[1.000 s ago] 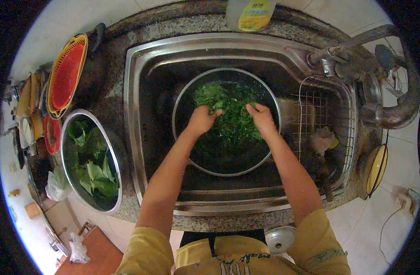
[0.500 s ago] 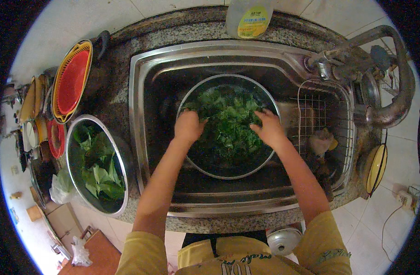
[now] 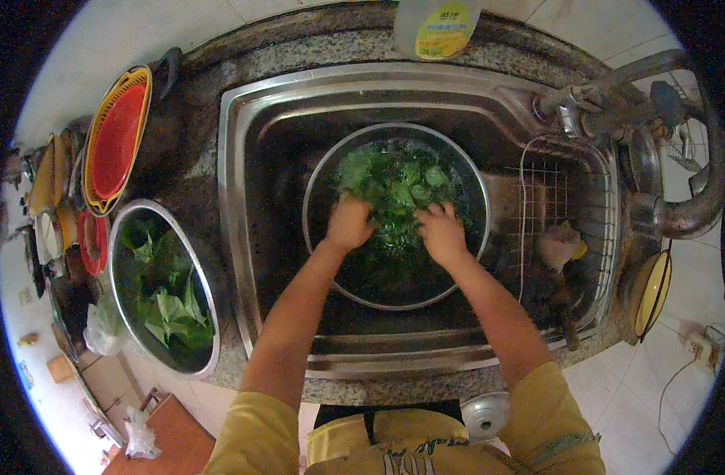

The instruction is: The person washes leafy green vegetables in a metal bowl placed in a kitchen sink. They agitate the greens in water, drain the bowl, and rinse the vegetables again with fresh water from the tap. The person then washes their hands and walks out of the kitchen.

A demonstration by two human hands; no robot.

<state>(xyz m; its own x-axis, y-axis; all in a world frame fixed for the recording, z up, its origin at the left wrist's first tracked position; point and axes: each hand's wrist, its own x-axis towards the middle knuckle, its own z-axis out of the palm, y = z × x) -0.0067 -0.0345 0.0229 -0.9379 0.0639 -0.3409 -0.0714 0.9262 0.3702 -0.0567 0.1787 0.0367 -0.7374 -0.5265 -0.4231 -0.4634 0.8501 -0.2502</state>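
A round metal basin point(image 3: 306, 212) of water sits in the sink, with green leaves point(image 3: 406, 180) bunched in its far half. At the near left of the bunch is my left hand point(image 3: 350, 225); its thumb points inward, and its fingertips are blurred among the leaves. Across from it, my right hand point(image 3: 443, 235) has its fingers apart, bent over the near right edge of the greens and touching them. Dark water shows between both wrists and the basin's near rim.
Left of the sink point(image 3: 234, 198) stands a second metal bowl point(image 3: 214, 305) of leaves, with red and yellow baskets point(image 3: 115, 141) behind. A wire rack point(image 3: 543, 186) fills the sink's right end, beneath a curved faucet point(image 3: 699, 210). A bottle point(image 3: 446, 32) stands at the back.
Both hands have come inward from the basin's sides and nearer to me. The leaves have shifted to the far half and bunched there, leaving dark water in front.
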